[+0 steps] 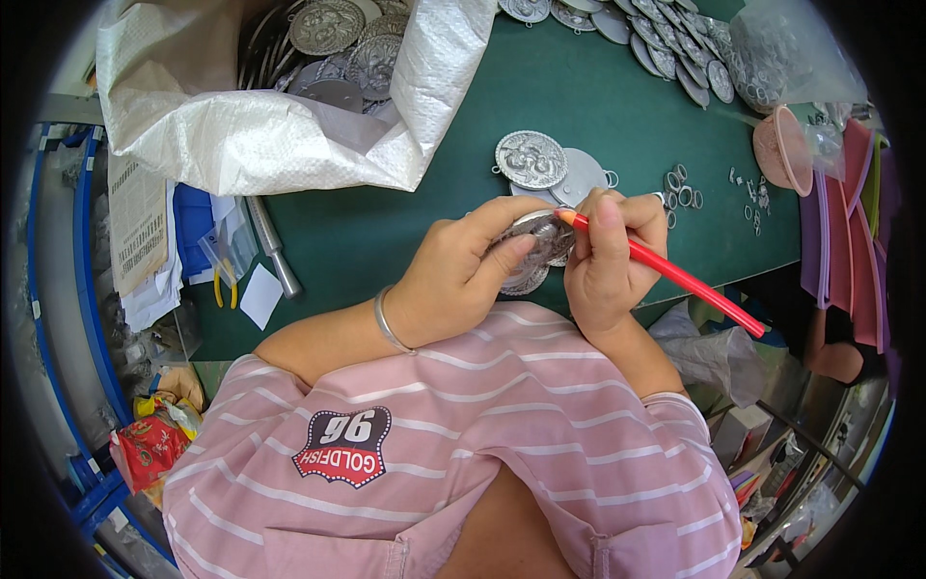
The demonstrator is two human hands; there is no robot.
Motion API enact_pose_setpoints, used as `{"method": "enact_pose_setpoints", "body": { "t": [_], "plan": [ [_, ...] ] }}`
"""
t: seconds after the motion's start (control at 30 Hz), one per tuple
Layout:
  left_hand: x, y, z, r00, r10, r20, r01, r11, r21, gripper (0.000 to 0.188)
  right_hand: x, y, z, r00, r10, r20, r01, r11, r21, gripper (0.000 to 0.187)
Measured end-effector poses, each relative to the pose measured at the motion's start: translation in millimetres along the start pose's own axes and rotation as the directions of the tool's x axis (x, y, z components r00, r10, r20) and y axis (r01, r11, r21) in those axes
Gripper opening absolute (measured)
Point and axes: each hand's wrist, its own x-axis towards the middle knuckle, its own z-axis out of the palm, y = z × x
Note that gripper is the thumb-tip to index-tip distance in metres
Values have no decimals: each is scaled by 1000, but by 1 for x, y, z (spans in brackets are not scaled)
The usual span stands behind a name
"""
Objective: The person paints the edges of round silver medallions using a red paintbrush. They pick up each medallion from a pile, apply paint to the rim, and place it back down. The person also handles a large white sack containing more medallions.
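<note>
Medallion (540,236) — round, grey embossed metal, held over the near edge of the green mat (405,212), just above the person's chest. Left hand (463,270) is clamped around its rim, thumb across the face; more discs seem stacked under it.

Green mat, landmark for all that follows. At its far left corner: white woven sack (260,125), mouth open, full of like medallions. Along its far edge: row of overlapping discs (666,43), then a clear plastic bag (791,53). At its right edge: pink bowl (781,150). Centre, just beyond the hands: two loose medallions (545,164). Right of those: small metal rings (680,188).

Red-handled tool (675,275): right hand (608,261) closed tight on it, tip touching the medallion's upper edge.

Handling note, as a judgement — brace the disc firmly, keep the tip steady at the rim, work close to the loop.

Off the mat's left edge: papers, yellow-handled pliers (224,285), blue framing.
</note>
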Motion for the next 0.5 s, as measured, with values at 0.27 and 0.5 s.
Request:
{"method": "enact_pose_setpoints", "body": {
  "t": [0.27,0.5],
  "plan": [
    [-2,2,1,998,-67,-1,67,997,-39,23,1,1,-3,999,41,17,-42,998,43,17],
    [1,1,1,980,-174,-94,169,984,-58,14,-1,4,-5,997,-74,3,74,996,59,14]
  ]
}}
